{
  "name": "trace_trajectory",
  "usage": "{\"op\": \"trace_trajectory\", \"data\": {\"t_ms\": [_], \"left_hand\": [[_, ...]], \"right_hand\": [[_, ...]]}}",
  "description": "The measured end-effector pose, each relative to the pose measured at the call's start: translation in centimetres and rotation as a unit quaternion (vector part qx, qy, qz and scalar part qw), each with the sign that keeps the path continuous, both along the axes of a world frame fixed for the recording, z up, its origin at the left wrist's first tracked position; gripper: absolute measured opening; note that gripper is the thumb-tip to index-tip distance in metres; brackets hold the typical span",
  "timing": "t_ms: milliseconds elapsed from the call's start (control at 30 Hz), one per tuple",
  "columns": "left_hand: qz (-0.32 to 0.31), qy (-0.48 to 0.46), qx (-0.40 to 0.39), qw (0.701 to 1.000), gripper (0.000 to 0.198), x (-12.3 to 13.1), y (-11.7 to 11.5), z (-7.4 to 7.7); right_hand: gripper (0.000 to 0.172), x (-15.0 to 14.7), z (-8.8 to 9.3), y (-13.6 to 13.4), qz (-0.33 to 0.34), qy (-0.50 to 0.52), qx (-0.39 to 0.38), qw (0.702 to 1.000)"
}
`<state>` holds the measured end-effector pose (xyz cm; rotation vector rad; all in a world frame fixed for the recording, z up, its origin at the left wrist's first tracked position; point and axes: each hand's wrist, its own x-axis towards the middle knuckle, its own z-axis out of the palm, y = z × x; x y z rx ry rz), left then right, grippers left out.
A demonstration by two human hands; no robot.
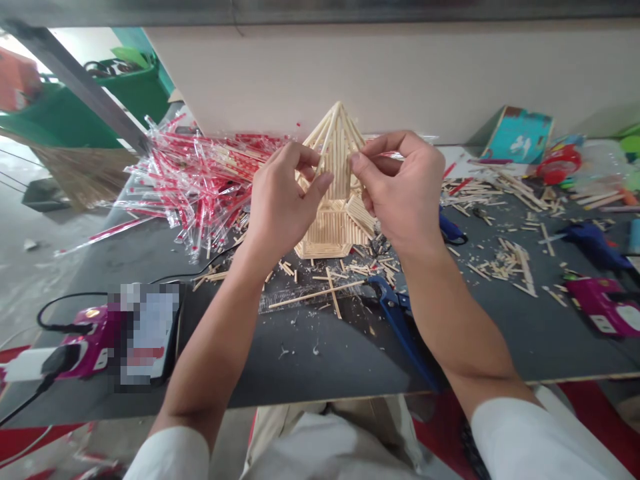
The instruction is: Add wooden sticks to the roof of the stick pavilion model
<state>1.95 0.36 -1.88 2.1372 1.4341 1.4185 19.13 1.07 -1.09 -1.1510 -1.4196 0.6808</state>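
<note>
A small house model built from thin wooden sticks stands upright on the table, with a pointed roof (339,143) over a wider stick base (323,250). My left hand (283,197) has its thumb and fingers closed on the left edge of the roof. From the other side, my right hand (407,187) pinches the roof's right edge between thumb and fingers. The fingertips partly hide both edges. A slanted stick panel (361,212) sits below the right hand. Cut stick pieces and a long thin stick (320,293) lie in front of the base.
Red-and-clear plastic wrappers (200,173) are heaped at left. A blue-handled cutter (400,327) lies by my right forearm; a blue glue gun (595,243) is farther right. Purple power strips (95,333) sit at both sides, a phone (153,333) at left. A wall (425,73) stands behind.
</note>
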Motion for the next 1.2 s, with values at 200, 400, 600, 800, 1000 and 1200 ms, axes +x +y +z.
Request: {"op": "trace_trajectory", "data": {"t_ms": [200,400,600,800,1000,1200], "left_hand": [[0.004,-0.012,-0.019,1.0,0.017,-0.1,0.1,0.0],[-0.003,-0.019,-0.027,0.999,0.016,-0.1,-0.1,0.2],[-0.013,-0.027,-0.033,0.999,0.014,-0.2,0.0,0.3],[-0.017,-0.037,-0.029,0.999,0.015,-0.1,-0.1,0.3],[-0.015,-0.038,-0.023,0.999,0.015,0.0,0.0,0.3],[-0.01,-0.029,-0.025,0.999,0.015,0.0,0.0,0.3]], "right_hand": [[0.038,0.3,0.1,-0.3,0.004,-0.011,-0.004,1.0],[0.033,2.2,0.7,-0.6,0.019,-0.11,0.041,0.993],[0.022,3.6,1.5,-0.6,-0.025,-0.213,0.136,0.967],[0.029,2.6,0.7,-0.1,-0.024,-0.218,0.146,0.965],[0.039,1.4,0.2,0.7,-0.012,-0.164,0.085,0.983],[0.034,1.0,-0.3,1.3,0.027,-0.077,0.047,0.996]]}}
